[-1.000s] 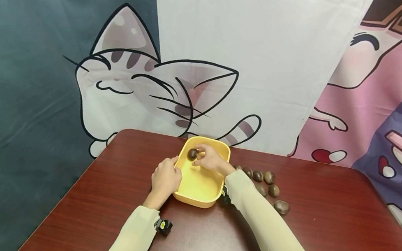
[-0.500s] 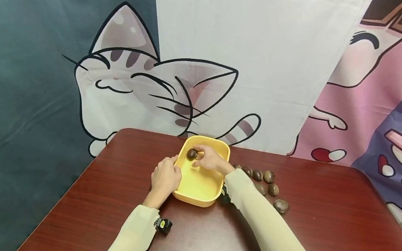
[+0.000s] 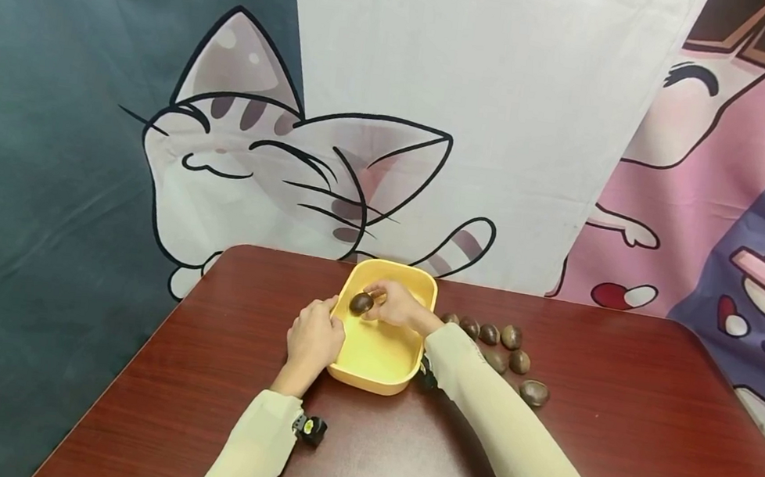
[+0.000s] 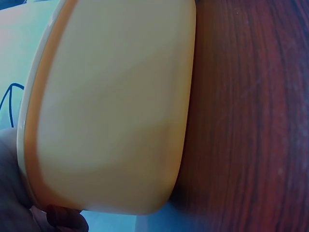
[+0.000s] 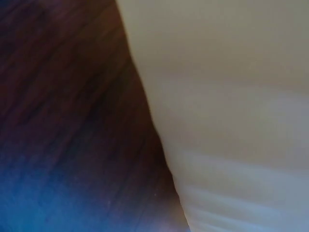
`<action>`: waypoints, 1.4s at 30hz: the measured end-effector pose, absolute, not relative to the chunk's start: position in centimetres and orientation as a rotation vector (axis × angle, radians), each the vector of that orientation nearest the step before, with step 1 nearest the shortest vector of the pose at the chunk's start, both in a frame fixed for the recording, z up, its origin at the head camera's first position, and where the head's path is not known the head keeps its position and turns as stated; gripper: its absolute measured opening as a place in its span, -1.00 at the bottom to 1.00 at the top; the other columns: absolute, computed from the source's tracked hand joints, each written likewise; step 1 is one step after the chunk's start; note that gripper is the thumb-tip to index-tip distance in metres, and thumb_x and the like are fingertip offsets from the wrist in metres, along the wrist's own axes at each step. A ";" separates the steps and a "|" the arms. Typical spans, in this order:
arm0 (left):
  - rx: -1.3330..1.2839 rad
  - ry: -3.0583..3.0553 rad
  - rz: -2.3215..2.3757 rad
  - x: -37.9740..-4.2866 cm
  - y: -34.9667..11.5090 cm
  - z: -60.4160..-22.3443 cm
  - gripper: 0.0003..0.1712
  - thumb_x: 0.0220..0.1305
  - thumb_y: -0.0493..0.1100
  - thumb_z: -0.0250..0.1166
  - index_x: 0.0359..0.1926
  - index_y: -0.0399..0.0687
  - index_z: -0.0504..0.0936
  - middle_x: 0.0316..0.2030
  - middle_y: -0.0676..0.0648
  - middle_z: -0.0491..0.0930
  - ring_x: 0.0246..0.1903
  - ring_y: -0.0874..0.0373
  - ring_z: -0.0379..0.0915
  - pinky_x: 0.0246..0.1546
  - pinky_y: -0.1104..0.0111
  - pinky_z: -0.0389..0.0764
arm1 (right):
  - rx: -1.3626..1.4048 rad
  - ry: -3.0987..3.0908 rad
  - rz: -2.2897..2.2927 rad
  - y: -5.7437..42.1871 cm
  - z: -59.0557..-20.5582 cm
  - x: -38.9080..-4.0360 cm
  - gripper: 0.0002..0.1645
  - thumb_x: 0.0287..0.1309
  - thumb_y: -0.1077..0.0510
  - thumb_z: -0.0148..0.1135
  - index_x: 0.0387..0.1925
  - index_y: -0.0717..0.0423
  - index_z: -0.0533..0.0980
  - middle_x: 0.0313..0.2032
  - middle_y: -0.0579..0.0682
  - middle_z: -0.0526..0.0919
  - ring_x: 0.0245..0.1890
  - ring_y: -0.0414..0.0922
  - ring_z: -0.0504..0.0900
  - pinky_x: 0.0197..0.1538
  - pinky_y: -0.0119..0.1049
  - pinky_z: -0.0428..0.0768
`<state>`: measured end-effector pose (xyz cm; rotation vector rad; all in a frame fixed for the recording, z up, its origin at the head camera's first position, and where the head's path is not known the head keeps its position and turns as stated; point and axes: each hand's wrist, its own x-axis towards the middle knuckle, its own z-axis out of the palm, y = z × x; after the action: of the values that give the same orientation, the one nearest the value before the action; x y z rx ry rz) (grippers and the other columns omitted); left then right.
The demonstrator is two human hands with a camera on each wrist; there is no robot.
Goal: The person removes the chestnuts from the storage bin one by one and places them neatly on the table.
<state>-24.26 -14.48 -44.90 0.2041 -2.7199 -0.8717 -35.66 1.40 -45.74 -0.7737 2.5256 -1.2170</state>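
Observation:
In the head view a yellow tub (image 3: pixel 376 357) stands on the table. My left hand (image 3: pixel 315 335) grips its left rim; in the left wrist view the fingers (image 4: pixel 67 218) wrap over the tub's edge. My right hand (image 3: pixel 398 303) reaches inside over the far half of the tub, thumb and fingertips on a dark brown, glossy, rounded thing like a large nut or smooth stone (image 3: pixel 361 304). The tub's floor below shows bare yellow. Only a pale blurred surface (image 5: pixel 231 121) and dark wood show in the right wrist view, with the hand out of sight.
Right of the tub, several similar brown rounded pieces (image 3: pixel 511 337) lie loosely grouped on the reddish wooden table (image 3: pixel 616 423). One larger, greyer piece (image 3: pixel 534 393) lies nearest me. A cloth printed with a cartoon cat (image 3: pixel 243 160) hangs behind the table's far edge.
The right hand and the brown rounded piece have shifted slightly toward me and lower inside the tub. The left hand and the tub hold their place.

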 end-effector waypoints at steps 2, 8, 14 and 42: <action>0.206 -2.721 -0.873 -24.3 -14.5 -44.9 -0.51 0.37 -0.20 0.12 0.30 -0.04 0.55 0.03 -0.15 0.62 -0.13 -0.23 0.60 -0.28 -0.09 0.56 | -0.777 2.544 -1.213 1.4 -45.7 -35.6 -0.43 -0.08 0.29 0.51 0.03 0.32 0.56 -0.01 0.21 0.65 -0.10 -0.02 0.61 -0.09 -0.32 0.56; 0.216 -2.721 -0.869 -24.3 -14.5 -44.9 -0.51 0.36 -0.19 0.13 0.29 -0.04 0.56 0.03 -0.15 0.62 -0.11 -0.23 0.60 -0.26 -0.10 0.56 | -0.774 2.552 -1.164 1.2 -45.9 -35.7 -0.55 -0.01 0.24 0.52 -0.05 0.26 0.58 -0.17 0.12 0.70 -0.32 -0.14 0.64 -0.29 -0.37 0.61; 0.210 -2.728 -0.849 -24.3 -14.6 -45.0 -0.52 0.37 -0.19 0.12 0.29 -0.02 0.56 0.01 -0.15 0.62 -0.11 -0.22 0.61 -0.26 -0.09 0.57 | -0.834 2.544 -1.152 1.2 -45.9 -35.3 -0.62 -0.03 0.26 0.52 -0.12 0.23 0.63 -0.28 0.05 0.67 -0.55 -0.22 0.60 -0.41 -0.39 0.59; 0.157 -2.726 -0.793 -23.9 -14.5 -44.9 -0.47 0.33 -0.24 0.05 0.30 -0.03 0.55 -0.02 -0.18 0.62 -0.26 -0.22 0.60 -0.38 -0.04 0.56 | -0.738 2.666 -1.360 15.7 -40.5 -32.5 -0.57 0.03 0.22 0.48 -0.03 0.29 0.61 -0.21 0.18 0.72 -0.31 0.04 0.72 -0.27 -0.05 0.69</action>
<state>-23.91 -14.54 -44.86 0.1574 -2.7255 -0.7926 -32.55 15.65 -40.54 -0.7378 2.6664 -1.3602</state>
